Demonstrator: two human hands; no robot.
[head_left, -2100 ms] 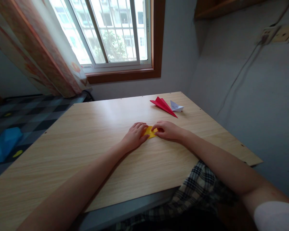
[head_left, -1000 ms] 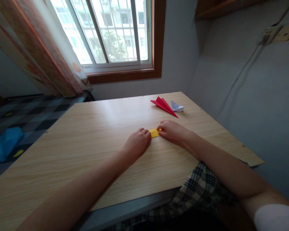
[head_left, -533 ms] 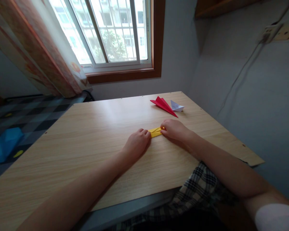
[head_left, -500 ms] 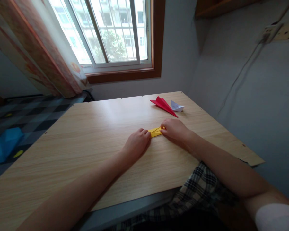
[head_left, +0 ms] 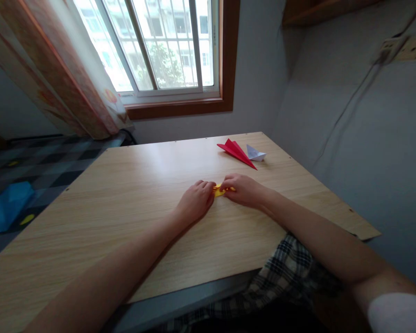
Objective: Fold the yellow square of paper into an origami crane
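A small strip of folded yellow paper (head_left: 219, 191) lies on the wooden table between my hands, mostly covered by fingers. My left hand (head_left: 197, 200) is closed over its left end, palm down. From the right, my right hand (head_left: 241, 189) pinches the paper near its middle, and a bit of yellow shows beneath those fingers. Just beyond my right hand rests a red paper plane (head_left: 236, 152). A small pale folded paper boat (head_left: 255, 153) sits against the plane's right side.
The light wooden table (head_left: 131, 194) reaches toward the window wall. A blue folded paper (head_left: 9, 206) lies on the checked bedding (head_left: 55, 159) at left. Plaid cloth (head_left: 280, 263) covers my lap at the near edge. A cable (head_left: 346, 108) hangs down the right wall.
My right hand has shifted left along the yellow paper, closer to my left hand. Less of the paper shows between them. The red plane and pale boat stay put.
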